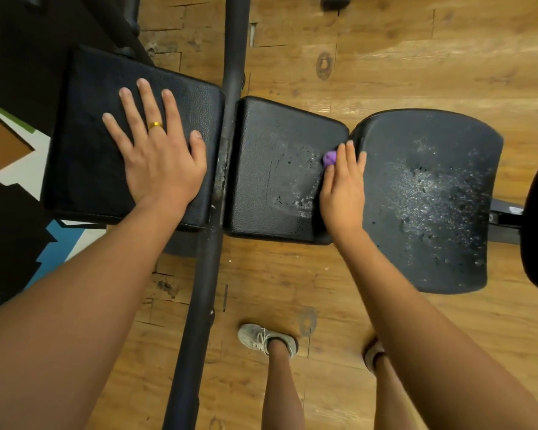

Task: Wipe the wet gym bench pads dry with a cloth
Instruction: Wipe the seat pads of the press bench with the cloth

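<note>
Purple cloth [330,158], bunched, peeks from under the right hand [342,193], whose straight fingers [350,159] press it at the middle pad's [261,169] right edge. Flat on the left pad [84,156] lies the left hand [159,153], fingers spread (3 pads run left-to-right; right pad [432,197] wet).

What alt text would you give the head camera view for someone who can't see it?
From above, a person's right hand presses a small purple cloth onto the wet middle pad of a black gym bench, beside the right pad, which is speckled with water droplets. The left hand rests flat on the left pad; wood floor below.
</note>
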A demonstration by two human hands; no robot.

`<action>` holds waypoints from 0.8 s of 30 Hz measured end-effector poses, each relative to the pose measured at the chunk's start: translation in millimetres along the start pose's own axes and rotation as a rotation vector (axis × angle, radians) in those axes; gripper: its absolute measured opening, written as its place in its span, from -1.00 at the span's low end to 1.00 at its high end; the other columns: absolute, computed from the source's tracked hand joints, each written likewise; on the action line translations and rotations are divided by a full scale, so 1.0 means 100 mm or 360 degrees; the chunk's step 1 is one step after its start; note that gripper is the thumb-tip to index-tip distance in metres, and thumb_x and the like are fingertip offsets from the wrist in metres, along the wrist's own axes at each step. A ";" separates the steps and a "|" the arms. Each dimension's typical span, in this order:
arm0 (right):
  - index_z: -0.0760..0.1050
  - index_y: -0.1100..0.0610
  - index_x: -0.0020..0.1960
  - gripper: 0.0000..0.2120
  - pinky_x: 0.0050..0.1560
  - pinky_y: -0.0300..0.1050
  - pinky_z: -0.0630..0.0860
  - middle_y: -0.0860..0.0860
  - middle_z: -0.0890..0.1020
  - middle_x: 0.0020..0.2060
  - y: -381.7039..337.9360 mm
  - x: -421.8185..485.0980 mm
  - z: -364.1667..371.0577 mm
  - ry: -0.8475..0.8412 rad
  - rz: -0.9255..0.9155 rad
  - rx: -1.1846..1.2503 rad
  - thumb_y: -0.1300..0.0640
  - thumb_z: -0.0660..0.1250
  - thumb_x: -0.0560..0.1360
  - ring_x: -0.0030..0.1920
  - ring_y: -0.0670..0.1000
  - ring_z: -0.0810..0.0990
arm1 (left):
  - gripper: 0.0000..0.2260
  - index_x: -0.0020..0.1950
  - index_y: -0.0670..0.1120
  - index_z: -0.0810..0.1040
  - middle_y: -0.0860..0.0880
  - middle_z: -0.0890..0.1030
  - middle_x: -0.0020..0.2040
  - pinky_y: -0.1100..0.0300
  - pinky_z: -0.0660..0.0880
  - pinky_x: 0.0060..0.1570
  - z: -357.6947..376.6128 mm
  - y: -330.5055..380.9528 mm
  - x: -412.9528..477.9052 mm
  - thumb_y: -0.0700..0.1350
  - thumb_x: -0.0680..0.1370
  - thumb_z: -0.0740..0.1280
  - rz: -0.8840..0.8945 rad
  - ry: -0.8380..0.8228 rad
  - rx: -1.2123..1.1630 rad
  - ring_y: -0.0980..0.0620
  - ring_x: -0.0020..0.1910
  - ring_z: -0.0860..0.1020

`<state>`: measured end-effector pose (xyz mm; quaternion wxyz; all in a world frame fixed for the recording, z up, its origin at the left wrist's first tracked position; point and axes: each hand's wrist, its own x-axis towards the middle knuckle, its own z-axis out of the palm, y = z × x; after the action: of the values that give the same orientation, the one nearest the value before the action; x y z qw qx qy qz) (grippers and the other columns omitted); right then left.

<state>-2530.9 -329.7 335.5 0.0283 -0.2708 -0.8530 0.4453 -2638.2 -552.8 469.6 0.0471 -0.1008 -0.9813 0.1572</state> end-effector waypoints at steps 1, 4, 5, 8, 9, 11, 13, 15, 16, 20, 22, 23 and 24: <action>0.28 0.28 0.52 -0.59 0.58 0.13 0.12 0.17 0.24 0.58 -0.01 0.14 0.00 0.0001 -0.0023 -0.0006 0.16 0.04 0.72 0.60 0.32 0.05 | -0.40 0.64 -0.15 0.03 -0.25 -0.01 0.64 -0.38 -0.06 0.52 0.00 0.00 0.00 0.13 0.67 -0.03 0.0003 0.0005 -0.0002 -0.29 0.62 -0.06; 0.27 0.27 0.53 -0.58 0.58 0.11 0.11 0.16 0.23 0.58 -0.02 0.20 0.01 0.0016 -0.0066 -0.0036 0.15 0.02 0.72 0.60 0.30 0.04 | -0.40 0.64 -0.16 0.04 -0.26 0.00 0.64 -0.38 -0.05 0.51 0.00 0.00 0.00 0.13 0.67 -0.02 0.0001 0.0011 -0.0002 -0.30 0.62 -0.05; 0.24 0.26 0.55 -0.56 0.59 0.06 0.10 0.14 0.21 0.59 0.00 0.10 0.00 0.0015 -0.0064 -0.0037 0.15 0.03 0.72 0.61 0.28 0.02 | -0.40 0.64 -0.16 0.05 -0.26 0.00 0.64 -0.38 -0.05 0.51 0.00 0.00 0.00 0.13 0.67 -0.02 0.0002 0.0012 -0.0004 -0.30 0.61 -0.05; 0.22 0.27 0.58 -0.54 0.60 0.04 0.08 0.13 0.22 0.59 0.07 -0.41 0.01 0.0000 -0.0090 -0.0026 0.15 0.06 0.72 0.62 0.24 0.01 | -0.40 0.64 -0.16 0.05 -0.26 0.00 0.64 -0.38 -0.05 0.51 0.00 0.00 0.00 0.12 0.67 -0.02 -0.0008 0.0020 -0.0005 -0.30 0.61 -0.05; 0.23 0.27 0.57 -0.55 0.60 0.07 0.10 0.14 0.23 0.59 0.09 -0.60 0.02 -0.0005 -0.0095 -0.0027 0.15 0.07 0.72 0.62 0.25 0.01 | -0.40 0.64 -0.16 0.04 -0.25 -0.01 0.64 -0.38 -0.05 0.51 0.00 0.00 0.00 0.12 0.67 -0.02 -0.0011 0.0020 -0.0007 -0.30 0.61 -0.05; 0.24 0.27 0.57 -0.56 0.59 0.09 0.11 0.13 0.24 0.59 0.13 -0.94 0.04 -0.0029 -0.0075 -0.0024 0.15 0.09 0.72 0.62 0.23 0.00 | -0.40 0.64 -0.16 0.04 -0.25 -0.01 0.64 -0.38 -0.06 0.52 0.01 0.00 0.01 0.12 0.67 -0.02 -0.0013 0.0011 -0.0011 -0.30 0.62 -0.06; 0.24 0.27 0.57 -0.55 0.59 0.09 0.11 0.11 0.23 0.59 0.15 -1.17 0.05 -0.0084 -0.0113 -0.0058 0.14 0.08 0.72 0.62 0.22 -0.02 | -0.40 0.64 -0.16 0.04 -0.26 -0.01 0.64 -0.38 -0.05 0.52 0.01 0.00 0.01 0.12 0.67 -0.02 -0.0020 0.0011 -0.0005 -0.30 0.62 -0.05; 0.25 0.28 0.57 -0.55 0.59 0.12 0.10 0.12 0.23 0.59 0.12 -1.30 0.08 -0.0143 -0.0221 -0.0116 0.15 0.08 0.72 0.62 0.22 -0.01 | -0.39 0.64 -0.16 0.05 -0.26 -0.01 0.64 -0.38 -0.05 0.52 0.02 0.00 0.01 0.12 0.67 -0.02 -0.0014 0.0015 0.0005 -0.30 0.61 -0.05; 0.25 0.28 0.56 -0.56 0.59 0.13 0.10 0.12 0.24 0.58 0.07 -1.34 0.12 -0.0156 -0.0255 -0.0131 0.17 0.11 0.72 0.62 0.22 -0.01 | -0.39 0.64 -0.16 0.05 -0.26 -0.01 0.64 -0.38 -0.05 0.52 0.02 0.00 0.01 0.12 0.67 -0.02 -0.0008 0.0013 0.0006 -0.30 0.61 -0.05; 0.18 0.21 0.60 -0.45 0.59 0.21 0.09 0.07 0.17 0.61 -0.38 -1.45 0.37 -0.0161 -0.0283 -0.0138 0.34 0.24 0.65 0.64 0.15 -0.09 | -0.40 0.64 -0.16 0.04 -0.26 -0.01 0.64 -0.37 -0.06 0.52 0.00 0.02 0.01 0.12 0.67 -0.03 -0.0004 0.0008 -0.0005 -0.30 0.61 -0.05; 0.17 0.20 0.60 -0.41 0.58 0.23 0.06 0.08 0.17 0.62 -0.64 -1.45 0.50 -0.0183 -0.0373 -0.0112 0.36 0.27 0.63 0.63 0.17 -0.08 | -0.40 0.64 -0.16 0.04 -0.25 -0.01 0.64 -0.37 -0.06 0.52 0.00 0.02 0.01 0.12 0.67 -0.03 -0.0001 0.0018 -0.0011 -0.30 0.62 -0.06; 0.18 0.21 0.59 -0.43 0.59 0.22 0.03 0.09 0.17 0.61 -0.74 -1.44 0.54 -0.0201 -0.0424 -0.0090 0.34 0.26 0.64 0.63 0.18 -0.07 | -0.40 0.64 -0.16 0.03 -0.25 -0.01 0.64 -0.37 -0.06 0.52 0.00 0.02 0.01 0.12 0.67 -0.03 -0.0001 0.0020 -0.0014 -0.29 0.62 -0.06; 0.18 0.22 0.59 -0.45 0.60 0.19 -0.01 0.10 0.18 0.61 -0.79 -1.43 0.56 -0.0220 -0.0478 -0.0083 0.33 0.25 0.64 0.63 0.19 -0.05 | -0.40 0.64 -0.16 0.03 -0.26 -0.01 0.64 -0.37 -0.06 0.52 0.00 0.01 0.01 0.12 0.67 -0.03 -0.0001 0.0020 -0.0016 -0.30 0.62 -0.05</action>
<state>-2460.0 -476.6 390.6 0.0287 -0.1094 -0.8951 0.4314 -2639.2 -551.5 468.9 0.0527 -0.1017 -0.9818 0.1516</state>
